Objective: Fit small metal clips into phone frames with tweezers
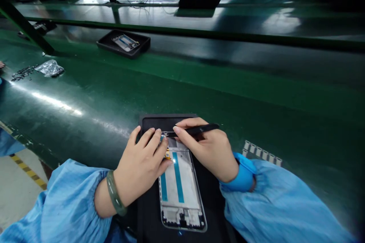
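Observation:
A silvery phone frame (186, 182) with two blue-green strips lies in a black tray (148, 216). My left hand (144, 159) rests over the frame's upper left side, fingers spread and lightly bent. Its thumb and index finger are beside an orange flex cable (167, 154) on the frame. In my right hand (209, 148) is a pair of black tweezers (199, 129), held like a pen. Their tip meets the top of the frame close to my left fingertips. Whether the tips grip a part is too small to tell.
Right of the tray lies a strip of pale rectangular pieces (262, 153). Another black tray (142, 43) holds a second phone frame (125, 42). At left are a clear plastic bag (49, 68) and scattered small black parts (24, 72). A raised shelf (159, 17) runs behind.

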`<move>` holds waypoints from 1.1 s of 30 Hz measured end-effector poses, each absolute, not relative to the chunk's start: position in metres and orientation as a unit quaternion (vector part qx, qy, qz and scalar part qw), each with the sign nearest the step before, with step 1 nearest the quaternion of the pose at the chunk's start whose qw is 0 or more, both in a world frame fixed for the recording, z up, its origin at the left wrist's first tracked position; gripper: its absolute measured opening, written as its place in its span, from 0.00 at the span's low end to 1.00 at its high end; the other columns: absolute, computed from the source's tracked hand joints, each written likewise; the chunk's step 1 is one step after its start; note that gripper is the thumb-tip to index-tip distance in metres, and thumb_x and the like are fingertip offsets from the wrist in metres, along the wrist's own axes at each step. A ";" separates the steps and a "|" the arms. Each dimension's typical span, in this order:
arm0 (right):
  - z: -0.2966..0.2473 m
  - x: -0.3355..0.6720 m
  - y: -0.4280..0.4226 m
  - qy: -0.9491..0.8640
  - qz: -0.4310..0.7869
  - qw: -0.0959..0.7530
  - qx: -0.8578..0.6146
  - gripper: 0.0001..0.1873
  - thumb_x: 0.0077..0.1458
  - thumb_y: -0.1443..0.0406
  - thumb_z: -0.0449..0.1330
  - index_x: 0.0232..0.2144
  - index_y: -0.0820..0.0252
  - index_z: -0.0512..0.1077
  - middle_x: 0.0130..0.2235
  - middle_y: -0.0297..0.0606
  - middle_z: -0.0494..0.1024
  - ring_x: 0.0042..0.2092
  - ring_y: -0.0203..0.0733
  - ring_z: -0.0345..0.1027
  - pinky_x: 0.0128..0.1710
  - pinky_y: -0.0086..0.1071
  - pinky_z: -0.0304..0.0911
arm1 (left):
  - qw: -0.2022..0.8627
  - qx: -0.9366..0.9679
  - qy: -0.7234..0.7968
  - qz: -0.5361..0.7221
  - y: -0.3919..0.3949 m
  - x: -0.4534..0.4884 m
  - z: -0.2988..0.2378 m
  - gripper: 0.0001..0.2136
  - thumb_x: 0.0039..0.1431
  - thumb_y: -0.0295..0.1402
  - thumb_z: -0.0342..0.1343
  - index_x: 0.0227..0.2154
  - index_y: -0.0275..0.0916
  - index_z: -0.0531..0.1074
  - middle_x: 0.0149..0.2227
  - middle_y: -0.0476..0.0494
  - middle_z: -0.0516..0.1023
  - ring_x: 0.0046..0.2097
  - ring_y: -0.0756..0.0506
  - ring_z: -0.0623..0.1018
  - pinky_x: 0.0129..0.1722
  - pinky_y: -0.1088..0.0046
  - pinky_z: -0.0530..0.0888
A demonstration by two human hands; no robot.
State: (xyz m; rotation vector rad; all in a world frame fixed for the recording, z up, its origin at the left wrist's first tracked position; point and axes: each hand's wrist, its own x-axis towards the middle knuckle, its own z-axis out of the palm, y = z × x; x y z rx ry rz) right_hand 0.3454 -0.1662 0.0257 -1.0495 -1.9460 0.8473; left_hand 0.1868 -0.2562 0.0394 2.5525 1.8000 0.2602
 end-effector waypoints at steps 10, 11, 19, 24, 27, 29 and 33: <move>0.028 0.343 -0.156 -0.653 0.480 0.442 -0.384 0.06 0.53 0.62 0.63 0.32 0.56 0.71 0.35 0.35 0.75 0.36 0.41 0.73 0.37 0.35 0.71 | -0.010 0.792 0.606 0.071 -0.260 0.194 0.033 0.18 0.65 0.39 0.45 0.54 0.35 0.64 0.57 0.35 0.66 0.58 0.36 0.64 0.57 0.45 0.58; 0.028 0.342 -0.156 -0.663 0.476 0.433 -0.383 0.06 0.52 0.62 0.64 0.32 0.57 0.71 0.35 0.36 0.75 0.37 0.42 0.72 0.37 0.35 0.70 | -0.006 0.791 0.607 0.071 -0.260 0.194 0.033 0.19 0.65 0.39 0.44 0.54 0.36 0.63 0.57 0.36 0.66 0.58 0.37 0.64 0.57 0.45 0.58; 0.028 0.342 -0.159 -0.706 0.450 0.377 -0.397 0.06 0.54 0.61 0.61 0.30 0.57 0.69 0.32 0.36 0.73 0.33 0.41 0.72 0.30 0.32 0.69 | -0.002 0.790 0.610 0.067 -0.260 0.196 0.033 0.20 0.66 0.39 0.42 0.56 0.34 0.62 0.57 0.35 0.66 0.58 0.37 0.63 0.58 0.44 0.57; 0.029 0.341 -0.159 -0.721 0.434 0.375 -0.389 0.05 0.54 0.62 0.60 0.30 0.57 0.70 0.32 0.35 0.73 0.33 0.40 0.71 0.29 0.29 0.69 | -0.003 0.789 0.610 0.073 -0.261 0.196 0.032 0.20 0.66 0.38 0.42 0.55 0.34 0.62 0.57 0.35 0.66 0.58 0.36 0.63 0.58 0.44 0.57; 0.029 0.340 -0.159 -0.727 0.427 0.376 -0.385 0.04 0.54 0.63 0.60 0.30 0.58 0.70 0.31 0.35 0.73 0.32 0.39 0.71 0.28 0.28 0.68 | -0.005 0.788 0.610 0.080 -0.261 0.196 0.032 0.19 0.65 0.38 0.43 0.55 0.33 0.63 0.56 0.35 0.67 0.58 0.36 0.64 0.57 0.44 0.57; 0.029 0.340 -0.159 -0.733 0.422 0.374 -0.381 0.04 0.54 0.64 0.60 0.30 0.58 0.70 0.31 0.35 0.73 0.32 0.38 0.71 0.28 0.28 0.68 | -0.005 0.789 0.609 0.083 -0.260 0.196 0.031 0.19 0.65 0.38 0.43 0.55 0.33 0.62 0.56 0.35 0.67 0.58 0.36 0.64 0.57 0.44 0.57; 0.029 0.340 -0.159 -0.745 0.407 0.372 -0.376 0.02 0.55 0.65 0.60 0.30 0.57 0.70 0.31 0.34 0.73 0.32 0.37 0.70 0.28 0.26 0.68 | -0.003 0.789 0.609 0.084 -0.259 0.196 0.031 0.19 0.66 0.38 0.42 0.55 0.34 0.63 0.56 0.35 0.67 0.58 0.36 0.64 0.58 0.44 0.57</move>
